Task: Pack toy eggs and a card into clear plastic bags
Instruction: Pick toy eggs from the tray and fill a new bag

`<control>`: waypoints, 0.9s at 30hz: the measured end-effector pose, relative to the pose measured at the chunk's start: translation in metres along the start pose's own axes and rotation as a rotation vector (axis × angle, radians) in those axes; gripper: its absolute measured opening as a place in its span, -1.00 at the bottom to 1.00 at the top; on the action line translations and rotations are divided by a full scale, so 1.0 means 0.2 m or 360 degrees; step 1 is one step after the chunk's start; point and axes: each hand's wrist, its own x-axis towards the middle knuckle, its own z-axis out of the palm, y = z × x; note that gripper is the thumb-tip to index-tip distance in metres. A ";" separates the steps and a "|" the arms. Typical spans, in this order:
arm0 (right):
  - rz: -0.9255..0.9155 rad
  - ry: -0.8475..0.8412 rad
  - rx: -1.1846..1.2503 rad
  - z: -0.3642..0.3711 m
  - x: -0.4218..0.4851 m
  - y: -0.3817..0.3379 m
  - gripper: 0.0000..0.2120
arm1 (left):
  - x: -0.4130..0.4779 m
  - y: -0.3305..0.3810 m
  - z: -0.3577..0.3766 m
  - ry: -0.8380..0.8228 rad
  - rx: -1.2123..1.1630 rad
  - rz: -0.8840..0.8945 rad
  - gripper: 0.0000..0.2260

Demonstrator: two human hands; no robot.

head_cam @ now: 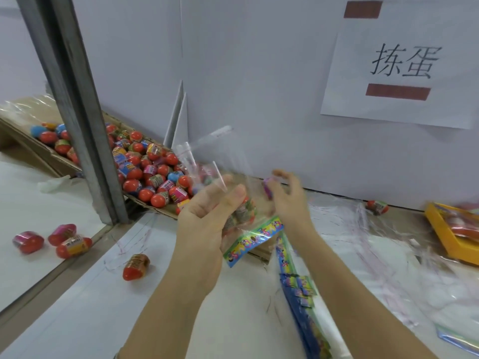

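Observation:
My left hand (pixel 204 224) grips a clear plastic bag (pixel 223 161) upright above the table, mouth up. Inside the bag I see toy eggs (pixel 243 211) and a colourful card (pixel 252 239) whose lower edge sticks out below my fingers. My right hand (pixel 287 200) is just right of the bag and pinches a purple toy egg (pixel 268 187) at the bag's side. A cardboard tray (pixel 155 206) heaped with red toy eggs (pixel 153 172) lies left of my hands.
A grey metal post (pixel 77 112) stands at the left. Loose eggs (pixel 136 266) lie on the white table, one more egg (pixel 377 207) by the wall. A stack of blue cards (pixel 300 296) and spare clear bags (pixel 363 229) lie to the right, beside a yellow tray (pixel 445 237).

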 end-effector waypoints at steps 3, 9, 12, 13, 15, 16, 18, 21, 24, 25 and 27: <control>-0.0039 0.0136 0.0423 -0.23 -0.04 -0.17 -0.81 | 0.00 -0.04 0.03 -0.0018 -0.0039 -0.0145 -0.55; -0.0493 -0.0427 0.0523 -0.45 -0.21 -0.41 -0.81 | -0.06 -0.12 0.09 -0.0260 0.0273 -0.0274 -0.52; -0.0657 -0.0490 0.0163 -0.46 -0.24 -0.45 -0.82 | -0.08 -0.13 0.10 -0.0371 0.0467 -0.0195 -0.50; -0.0674 -0.0482 0.0022 -0.46 -0.25 -0.45 -0.80 | -0.09 -0.13 0.11 -0.0379 0.0502 -0.0153 -0.51; -0.0632 -0.0491 -0.0194 -0.47 -0.25 -0.44 -0.75 | -0.09 -0.13 0.11 -0.0372 0.0537 -0.0079 -0.60; -0.0615 -0.0479 -0.0303 -0.47 -0.26 -0.44 -0.73 | -0.09 -0.14 0.11 -0.0369 0.0563 -0.0049 -0.64; -0.0606 -0.0452 -0.0530 -0.48 -0.26 -0.44 -0.75 | -0.09 -0.15 0.11 -0.0377 0.0671 -0.0003 -0.64; -0.0563 -0.0454 -0.0798 -0.47 -0.27 -0.44 -0.75 | -0.10 -0.17 0.10 -0.0366 0.0816 0.0035 -0.63; -0.0575 -0.0501 -0.0906 -0.46 -0.29 -0.45 -0.70 | -0.10 -0.16 0.11 -0.0359 0.0776 0.0046 -0.67; -0.0580 -0.0522 -0.0890 -0.45 -0.29 -0.45 -0.67 | -0.10 -0.16 0.11 -0.0366 0.0744 0.0043 -0.68; -0.0556 -0.0544 -0.0857 -0.45 -0.29 -0.45 -0.63 | -0.10 -0.16 0.11 -0.0403 0.0746 0.0050 -0.70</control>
